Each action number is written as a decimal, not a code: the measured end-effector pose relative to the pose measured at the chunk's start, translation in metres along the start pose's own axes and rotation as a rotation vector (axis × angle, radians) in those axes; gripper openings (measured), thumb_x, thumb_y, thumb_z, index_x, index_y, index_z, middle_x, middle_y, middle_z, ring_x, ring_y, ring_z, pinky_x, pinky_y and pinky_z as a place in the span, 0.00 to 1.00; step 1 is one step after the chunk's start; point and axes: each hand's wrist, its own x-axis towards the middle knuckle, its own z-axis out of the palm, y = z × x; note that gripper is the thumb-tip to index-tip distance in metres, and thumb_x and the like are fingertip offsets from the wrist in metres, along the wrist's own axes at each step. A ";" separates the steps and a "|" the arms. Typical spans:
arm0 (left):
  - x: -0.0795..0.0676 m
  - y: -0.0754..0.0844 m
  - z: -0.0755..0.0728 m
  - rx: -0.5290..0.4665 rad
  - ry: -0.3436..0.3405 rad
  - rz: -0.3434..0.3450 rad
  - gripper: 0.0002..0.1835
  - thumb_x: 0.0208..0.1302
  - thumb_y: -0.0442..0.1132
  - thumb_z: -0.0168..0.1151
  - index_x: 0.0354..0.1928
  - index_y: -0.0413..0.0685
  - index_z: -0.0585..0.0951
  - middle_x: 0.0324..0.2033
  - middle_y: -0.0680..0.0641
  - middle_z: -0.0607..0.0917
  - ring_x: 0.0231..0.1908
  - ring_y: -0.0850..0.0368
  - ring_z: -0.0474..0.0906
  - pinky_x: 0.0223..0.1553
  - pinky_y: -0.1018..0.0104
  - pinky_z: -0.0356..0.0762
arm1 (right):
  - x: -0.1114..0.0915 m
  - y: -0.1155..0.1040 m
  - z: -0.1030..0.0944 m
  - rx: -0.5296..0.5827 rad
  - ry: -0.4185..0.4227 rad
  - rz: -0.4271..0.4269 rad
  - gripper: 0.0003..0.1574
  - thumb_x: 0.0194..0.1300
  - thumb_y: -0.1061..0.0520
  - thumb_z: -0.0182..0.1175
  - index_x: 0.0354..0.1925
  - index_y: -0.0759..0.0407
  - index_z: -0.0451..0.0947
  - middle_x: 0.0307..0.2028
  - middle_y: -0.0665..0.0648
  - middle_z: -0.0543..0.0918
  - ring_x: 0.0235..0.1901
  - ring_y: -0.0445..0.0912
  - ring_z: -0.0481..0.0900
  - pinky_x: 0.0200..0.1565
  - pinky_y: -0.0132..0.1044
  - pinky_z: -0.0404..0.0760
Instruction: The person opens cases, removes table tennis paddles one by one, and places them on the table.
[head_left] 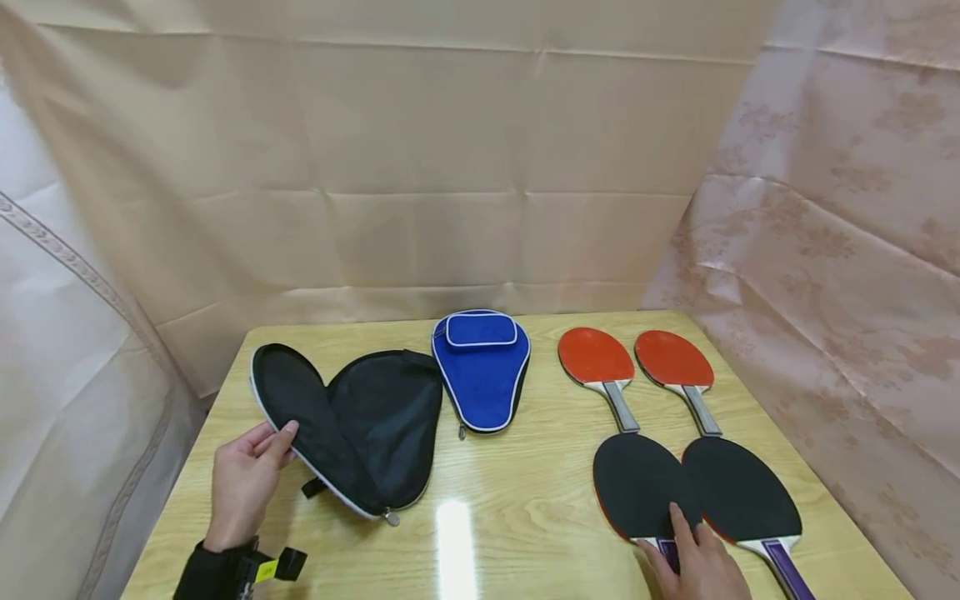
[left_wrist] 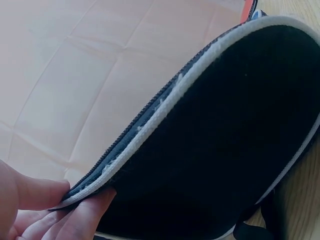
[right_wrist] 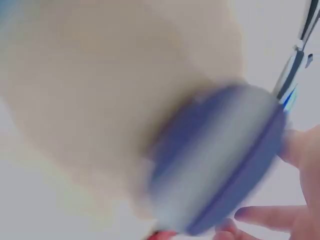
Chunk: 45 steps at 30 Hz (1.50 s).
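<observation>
My left hand [head_left: 247,483] pinches the white-piped edge of a black paddle case [head_left: 386,417], thumb on one side and fingers on the other. The case's flap [left_wrist: 215,135] is lifted and folded back to the left, with its zipper undone. At the front right, my right hand [head_left: 701,562] is over a table tennis paddle [head_left: 641,479] lying black side up. Its index finger stretches onto the black rubber, and the thumb is beside the purple handle [head_left: 669,552]. In the right wrist view the handle end [right_wrist: 217,160] is blurred between thumb and fingers.
A second black-faced paddle [head_left: 742,487] lies just right of that one. Behind them are two red-faced paddles [head_left: 596,354] [head_left: 673,357] with grey handles. A closed blue case [head_left: 483,375] lies at the back middle of the wooden table [head_left: 525,517]. Cloth hangs behind and at both sides.
</observation>
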 end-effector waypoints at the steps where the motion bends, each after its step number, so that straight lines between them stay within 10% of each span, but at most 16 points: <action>1: 0.000 0.000 0.000 -0.004 0.002 0.010 0.25 0.67 0.51 0.64 0.53 0.35 0.83 0.30 0.57 0.88 0.25 0.74 0.79 0.30 0.84 0.77 | 0.002 -0.004 -0.004 0.010 0.064 -0.030 0.48 0.62 0.36 0.65 0.61 0.74 0.71 0.29 0.63 0.75 0.24 0.52 0.74 0.28 0.49 0.77; 10: -0.005 -0.002 -0.002 -0.045 0.019 0.025 0.23 0.67 0.48 0.65 0.54 0.35 0.83 0.39 0.47 0.89 0.27 0.76 0.80 0.31 0.82 0.79 | 0.052 -0.088 -0.046 0.079 0.462 -0.447 0.22 0.59 0.55 0.70 0.47 0.69 0.83 0.31 0.59 0.76 0.24 0.45 0.71 0.26 0.39 0.76; 20: -0.005 -0.002 -0.003 -0.049 0.012 0.048 0.20 0.67 0.49 0.65 0.42 0.35 0.85 0.18 0.60 0.82 0.24 0.69 0.77 0.26 0.76 0.75 | 0.096 -0.237 -0.061 0.240 0.464 -0.817 0.12 0.64 0.59 0.67 0.43 0.65 0.84 0.32 0.57 0.81 0.28 0.45 0.79 0.32 0.34 0.83; 33: -0.007 0.002 -0.002 -0.117 -0.009 0.079 0.19 0.68 0.46 0.65 0.47 0.33 0.85 0.31 0.52 0.90 0.26 0.72 0.80 0.30 0.79 0.80 | 0.076 -0.374 -0.027 0.227 0.241 -0.949 0.14 0.71 0.50 0.58 0.39 0.58 0.82 0.28 0.52 0.82 0.26 0.42 0.82 0.27 0.32 0.80; 45: -0.007 0.000 0.000 -0.141 0.009 0.105 0.18 0.67 0.44 0.66 0.46 0.33 0.86 0.38 0.40 0.89 0.27 0.74 0.82 0.30 0.78 0.81 | 0.055 -0.401 -0.002 0.120 0.375 -0.911 0.10 0.63 0.51 0.67 0.27 0.53 0.82 0.22 0.50 0.79 0.21 0.41 0.79 0.21 0.30 0.76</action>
